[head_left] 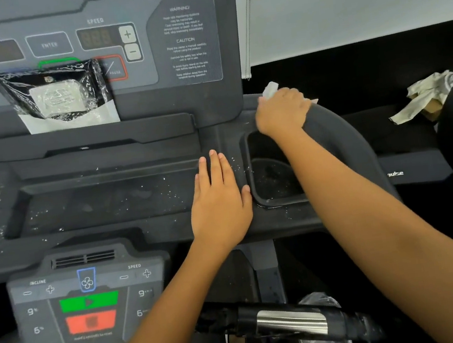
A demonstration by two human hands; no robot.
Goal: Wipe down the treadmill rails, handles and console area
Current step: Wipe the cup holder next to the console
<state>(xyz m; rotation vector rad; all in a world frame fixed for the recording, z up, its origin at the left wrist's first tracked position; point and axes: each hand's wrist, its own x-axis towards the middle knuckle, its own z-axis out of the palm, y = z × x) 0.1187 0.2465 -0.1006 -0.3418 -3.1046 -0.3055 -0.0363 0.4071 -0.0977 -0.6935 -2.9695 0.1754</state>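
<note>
A dark grey treadmill console (136,154) fills the view, its tray speckled with white flecks. My left hand (218,198) lies flat and open on the console ledge, beside the right cup holder (273,176). Beyond that cup holder, my right hand (281,113) presses a white wipe (270,90) onto the top of the curved right handle (338,133). Only a corner of the wipe sticks out past my fingers. A black packet of wipes (56,93) leans against the upper display panel.
A lower control pad (88,301) with green and red buttons sits near me at the left. A metal pulse grip bar (291,324) runs below it at the right. A crumpled used cloth (423,98) lies on the neighbouring machine at the right.
</note>
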